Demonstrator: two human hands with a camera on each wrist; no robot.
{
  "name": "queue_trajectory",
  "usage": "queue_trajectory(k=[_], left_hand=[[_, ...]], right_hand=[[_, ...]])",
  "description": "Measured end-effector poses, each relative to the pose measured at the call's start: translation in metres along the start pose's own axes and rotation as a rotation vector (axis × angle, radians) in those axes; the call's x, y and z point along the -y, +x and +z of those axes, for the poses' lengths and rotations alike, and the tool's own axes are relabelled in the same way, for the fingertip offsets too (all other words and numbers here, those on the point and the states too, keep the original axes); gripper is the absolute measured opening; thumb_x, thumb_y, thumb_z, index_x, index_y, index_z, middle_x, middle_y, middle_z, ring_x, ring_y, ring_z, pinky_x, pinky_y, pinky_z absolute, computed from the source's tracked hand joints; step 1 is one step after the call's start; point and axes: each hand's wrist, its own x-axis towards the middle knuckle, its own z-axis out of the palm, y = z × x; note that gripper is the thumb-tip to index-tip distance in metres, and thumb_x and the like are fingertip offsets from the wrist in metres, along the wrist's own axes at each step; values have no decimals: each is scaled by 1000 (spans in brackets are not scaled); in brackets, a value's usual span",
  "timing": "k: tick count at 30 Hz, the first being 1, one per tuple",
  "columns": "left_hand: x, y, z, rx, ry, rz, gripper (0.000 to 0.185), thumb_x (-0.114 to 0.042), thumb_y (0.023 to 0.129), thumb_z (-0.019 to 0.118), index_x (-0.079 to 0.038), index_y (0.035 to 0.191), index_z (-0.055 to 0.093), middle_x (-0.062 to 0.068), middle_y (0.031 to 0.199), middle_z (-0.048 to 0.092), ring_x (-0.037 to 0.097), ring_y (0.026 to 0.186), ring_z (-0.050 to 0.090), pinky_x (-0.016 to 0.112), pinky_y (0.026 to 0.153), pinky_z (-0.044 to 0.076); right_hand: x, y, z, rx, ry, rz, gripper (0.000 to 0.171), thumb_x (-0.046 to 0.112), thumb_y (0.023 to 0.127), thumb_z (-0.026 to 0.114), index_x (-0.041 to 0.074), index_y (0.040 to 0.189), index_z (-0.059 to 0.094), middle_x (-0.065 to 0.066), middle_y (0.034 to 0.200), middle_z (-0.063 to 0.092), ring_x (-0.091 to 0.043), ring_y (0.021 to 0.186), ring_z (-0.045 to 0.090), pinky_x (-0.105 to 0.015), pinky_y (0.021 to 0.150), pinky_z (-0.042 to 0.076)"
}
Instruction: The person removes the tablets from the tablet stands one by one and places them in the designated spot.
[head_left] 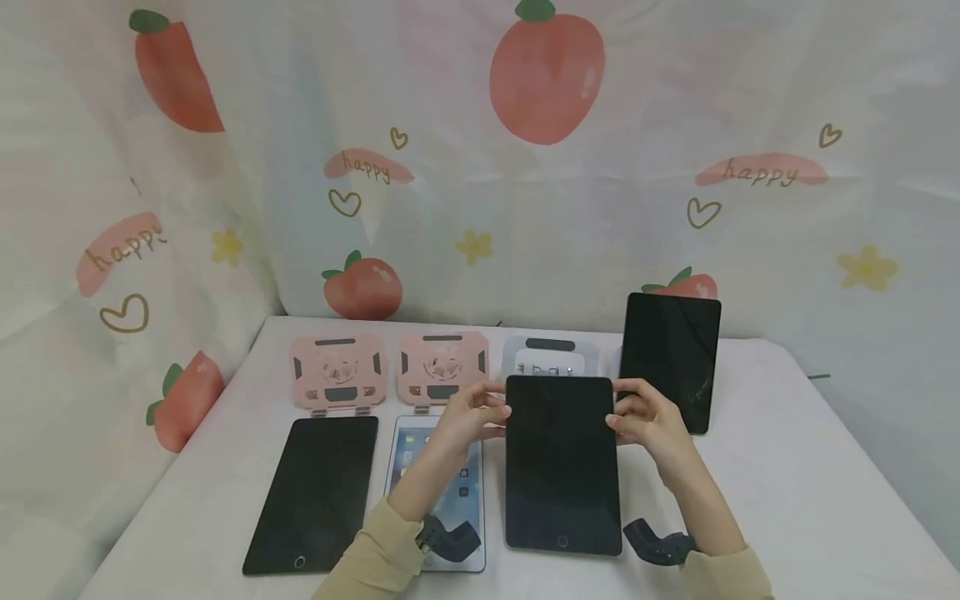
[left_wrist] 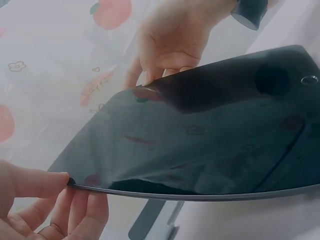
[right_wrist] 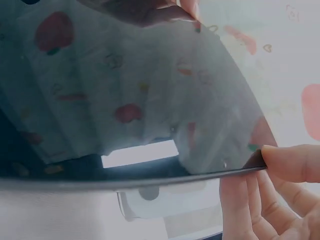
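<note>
A dark tablet with its home button toward me is held by both hands at its far corners. My left hand pinches the far left corner, thumb on the glass and fingers beneath. My right hand pinches the far right corner the same way. In both wrist views the tablet's far edge is lifted off the table, and the screen mirrors the printed curtain. A grey stand sits just behind that lifted edge, partly hidden by it.
Two pink stands stand at the back left. A black tablet and a lit tablet lie flat in front of them. Another dark tablet stands propped at the back right. The white table is backed by a curtain.
</note>
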Motion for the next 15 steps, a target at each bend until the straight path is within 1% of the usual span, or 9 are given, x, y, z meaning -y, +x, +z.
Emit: queue_trajectory(k=[5, 10, 15], left_hand=[[3, 1, -1, 2, 1, -49, 33, -2, 87, 64, -2, 120, 60, -1, 83, 57, 10, 73, 64, 35, 79, 59], [7, 3, -2, 19, 2, -83, 32, -1, 86, 64, -3, 118, 61, -2, 80, 60, 10, 71, 64, 34, 76, 59], [11, 5, -4, 45, 17, -86, 32, 0, 85, 63, -1, 116, 61, -1, 79, 63, 10, 69, 65, 33, 73, 59]], right_hand=[[-6, 1, -1, 36, 4, 32, 47, 2, 86, 62, -3, 129, 43, 14, 74, 59, -8, 68, 61, -27, 66, 56], [-11, 2, -1, 71, 1, 66, 47, 1, 85, 62, -3, 128, 42, 10, 73, 58, -10, 66, 59, -29, 66, 56], [-13, 5, -1, 100, 6, 102, 48, 0, 84, 61, -4, 128, 41, 6, 73, 58, -11, 65, 60, -30, 65, 57]])
